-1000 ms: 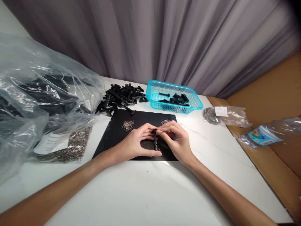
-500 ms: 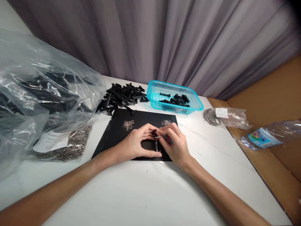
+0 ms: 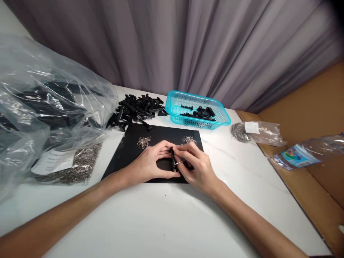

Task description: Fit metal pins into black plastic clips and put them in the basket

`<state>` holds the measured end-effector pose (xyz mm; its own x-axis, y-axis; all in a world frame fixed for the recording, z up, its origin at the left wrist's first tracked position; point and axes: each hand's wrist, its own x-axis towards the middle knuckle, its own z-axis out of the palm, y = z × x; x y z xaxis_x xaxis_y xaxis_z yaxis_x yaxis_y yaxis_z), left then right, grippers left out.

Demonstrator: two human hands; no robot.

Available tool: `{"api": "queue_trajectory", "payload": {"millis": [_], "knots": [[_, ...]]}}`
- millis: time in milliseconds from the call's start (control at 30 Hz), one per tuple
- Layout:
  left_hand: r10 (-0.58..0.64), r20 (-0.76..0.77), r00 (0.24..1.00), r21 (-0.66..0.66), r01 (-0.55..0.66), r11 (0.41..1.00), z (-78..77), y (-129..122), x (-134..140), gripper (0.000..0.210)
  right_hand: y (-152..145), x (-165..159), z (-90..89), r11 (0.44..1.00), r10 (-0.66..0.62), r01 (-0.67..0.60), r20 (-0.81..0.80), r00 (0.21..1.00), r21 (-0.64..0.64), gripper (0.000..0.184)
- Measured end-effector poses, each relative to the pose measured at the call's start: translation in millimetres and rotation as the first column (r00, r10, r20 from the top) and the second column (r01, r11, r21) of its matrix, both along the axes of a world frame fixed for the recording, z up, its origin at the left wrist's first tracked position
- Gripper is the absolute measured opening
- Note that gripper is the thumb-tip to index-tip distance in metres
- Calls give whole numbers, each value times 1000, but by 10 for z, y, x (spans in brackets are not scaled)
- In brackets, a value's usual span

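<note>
Over the black mat point(image 3: 120, 157), my left hand point(image 3: 146, 163) grips a slim black plastic part point(image 3: 173, 160) lengthwise between thumb and fingertips. My right hand point(image 3: 197, 165) is closed around a thin metal tool point(image 3: 179, 162), whose tip meets the side of the black part; its handle is mostly hidden in the palm. Two small heaps of metal clips lie on the mat past my hands, a left heap point(image 3: 144, 142) and a right heap point(image 3: 189, 140). The right fingers partly cover the right heap.
A pile of black plastic parts point(image 3: 137, 109) lies behind the mat, beside a blue basket point(image 3: 225, 121) holding more. At left are a large clear bag point(image 3: 53, 71) and a bag of metal clips point(image 3: 86, 161). Rightward lie a smaller clip bag point(image 3: 242, 132) and a plastic bottle point(image 3: 298, 156).
The tool tip has shifted lower along the black part, toward my left thumb. My right fingers have moved slightly with it. The whole view has drifted a little.
</note>
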<state>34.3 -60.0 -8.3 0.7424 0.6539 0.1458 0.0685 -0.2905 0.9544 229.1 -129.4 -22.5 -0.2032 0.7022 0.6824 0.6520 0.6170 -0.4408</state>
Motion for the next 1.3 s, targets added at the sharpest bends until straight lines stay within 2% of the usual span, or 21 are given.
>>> {"api": "queue_trajectory", "payload": {"millis": [100, 233, 433, 600, 833, 1033, 1200, 1300], "knots": [[12, 4, 1000, -23, -12, 1000, -4, 10, -1, 64, 4, 29, 76, 987, 19, -46, -173, 985, -151, 24], [-2, -8, 1000, -40, 1, 999, 0, 13, -2, 67, 27, 53, 149, 940, -42, -101, -406, 913, -326, 18], [-26, -31, 999, 15, 27, 1000, -11, 11, -8, 66, 95, 73, 100, 885, -125, -177, -586, 801, -430, 14], [-42, -41, 998, 59, 44, 997, -11, 10, -5, 64, 125, 77, 94, 877, -141, -183, -603, 786, -443, 19], [-52, -77, 996, 101, 60, 993, -18, 13, -6, 62, 120, 108, 94, 871, -160, -146, -552, 819, -469, 30], [-41, -101, 994, 91, 50, 995, -30, 3, 2, 66, 154, 120, 65, 843, -145, -196, -563, 814, -500, 38], [-44, -88, 995, 95, 52, 994, -6, -21, 12, 64, 158, 138, 101, 836, -128, -182, -507, 852, -517, 42], [-41, -88, 995, 94, 50, 994, 17, -22, 12, 63, 129, 153, 133, 859, -130, -122, -443, 887, -498, 39]]}}
